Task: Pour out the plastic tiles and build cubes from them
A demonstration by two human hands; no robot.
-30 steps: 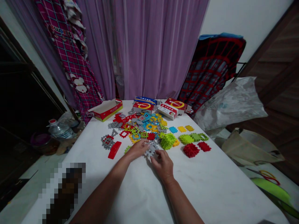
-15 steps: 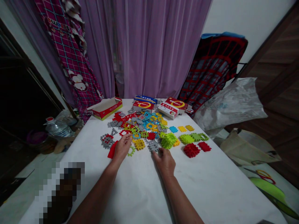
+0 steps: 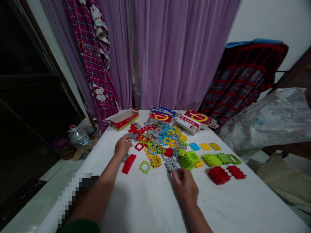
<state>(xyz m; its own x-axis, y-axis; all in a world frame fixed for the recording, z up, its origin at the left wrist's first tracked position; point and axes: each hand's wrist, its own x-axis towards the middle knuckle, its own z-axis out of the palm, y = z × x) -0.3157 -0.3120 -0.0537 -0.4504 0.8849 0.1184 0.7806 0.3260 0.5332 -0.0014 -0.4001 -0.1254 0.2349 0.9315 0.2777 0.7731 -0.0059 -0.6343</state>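
My left hand is at the left side of a loose pile of toothed plastic building tiles. Its fingers are bent together over grey tiles, and what they pinch, if anything, is hidden. My right hand has thumb and fingers closed at the near edge of a grey windowed tile at the front of the pile. Beside it sits a lime green block of joined tiles. A yellow tile cube, a green ring tile and a flat red piece lie between my hands.
Red tile block, single red tile, and green tiles lie at right, with blue and yellow tiles behind. An open box and several cartons line the white table's back. Purple curtains hang beyond.
My left hand has moved from the pile's front to its left side, uncovering the red piece. My right hand stays by the grey tile. The view has shifted.
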